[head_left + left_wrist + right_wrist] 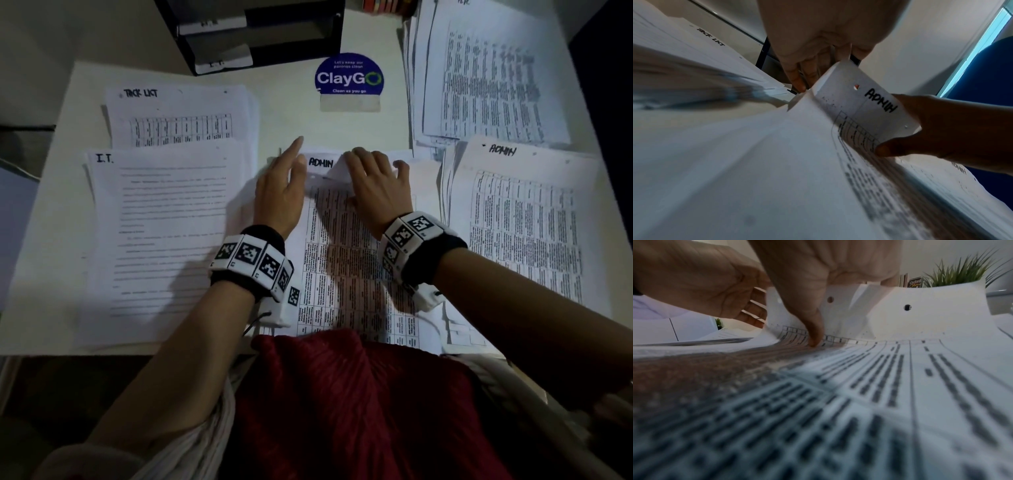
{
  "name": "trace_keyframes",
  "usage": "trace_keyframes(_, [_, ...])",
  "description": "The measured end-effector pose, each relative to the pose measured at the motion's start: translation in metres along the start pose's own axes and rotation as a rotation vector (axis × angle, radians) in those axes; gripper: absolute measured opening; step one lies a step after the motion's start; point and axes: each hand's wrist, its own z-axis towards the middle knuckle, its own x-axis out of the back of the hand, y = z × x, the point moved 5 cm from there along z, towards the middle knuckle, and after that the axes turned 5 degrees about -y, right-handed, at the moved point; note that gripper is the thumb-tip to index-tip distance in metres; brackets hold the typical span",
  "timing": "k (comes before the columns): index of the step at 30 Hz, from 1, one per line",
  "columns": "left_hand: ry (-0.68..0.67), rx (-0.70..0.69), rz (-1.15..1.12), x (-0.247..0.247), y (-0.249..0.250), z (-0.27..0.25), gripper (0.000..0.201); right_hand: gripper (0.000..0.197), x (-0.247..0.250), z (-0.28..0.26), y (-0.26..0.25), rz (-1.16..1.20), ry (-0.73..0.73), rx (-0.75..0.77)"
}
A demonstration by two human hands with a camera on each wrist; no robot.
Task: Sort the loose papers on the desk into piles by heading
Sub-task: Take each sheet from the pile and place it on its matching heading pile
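Note:
A table-printed sheet headed ADMIN (342,246) tops the centre stack in front of me. My right hand (373,185) pinches its top edge and curls it up off the stack; in the left wrist view the thumb is on the print and the fingers are behind the ADMIN sheet (859,107). My left hand (284,185) lies with straight fingers along the sheet's top left corner, holding nothing. Sorted piles lie around: TASK LIST (178,116) at the far left, I.T. (164,233) at the left, ADMIN (524,222) at the right, and another pile (486,78) at the far right.
A black paper tray (260,31) stands at the back of the desk. A blue ClayGo sticker (349,77) sits on the bare desk strip beyond my hands. A potted plant (962,274) and books stand behind the papers. My lap is at the front edge.

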Motion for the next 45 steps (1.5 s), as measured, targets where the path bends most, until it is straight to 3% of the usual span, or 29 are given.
trace_keyframes(7, [0.049,0.213,-0.204,0.005,-0.014,0.004,0.044,0.048,0.001,-0.004,-0.011,-0.040,0.148,0.049])
trace_keyframes(10, [0.032,0.269,-0.268,0.004,-0.024,0.005,0.062,0.034,0.002,-0.006,-0.017,-0.064,0.032,0.101])
trace_keyframes(13, [-0.022,0.304,-0.287,0.005,-0.028,0.006,0.062,0.038,0.005,-0.010,-0.019,-0.045,-0.005,0.142])
trace_keyframes(19, [-0.061,0.284,-0.220,0.003,-0.026,0.009,0.064,0.041,0.001,-0.010,-0.019,-0.056,-0.068,0.088])
trace_keyframes(22, [-0.024,0.268,-0.173,0.005,-0.023,0.012,0.043,0.055,0.004,-0.010,-0.020,-0.018,-0.029,0.070])
trace_keyframes(24, [-0.013,0.249,-0.136,0.010,-0.016,0.018,0.027,0.050,0.006,-0.007,-0.020,-0.022,-0.042,0.087])
trace_keyframes(29, [-0.049,0.276,-0.039,0.014,-0.014,0.030,0.036,0.024,0.004,-0.006,-0.025,-0.113,0.009,0.130])
trace_keyframes(34, [-0.002,0.240,-0.049,0.016,-0.010,0.028,0.036,0.041,0.004,-0.003,-0.023,-0.066,-0.063,0.096])
trace_keyframes(39, [0.004,0.220,0.056,0.015,-0.006,0.023,0.028,0.049,0.004,-0.002,-0.022,-0.039,-0.033,0.085])
trace_keyframes(45, [0.126,0.099,0.048,0.013,0.001,0.009,0.035,0.056,0.001,0.001,-0.021,0.013,0.030,0.077])
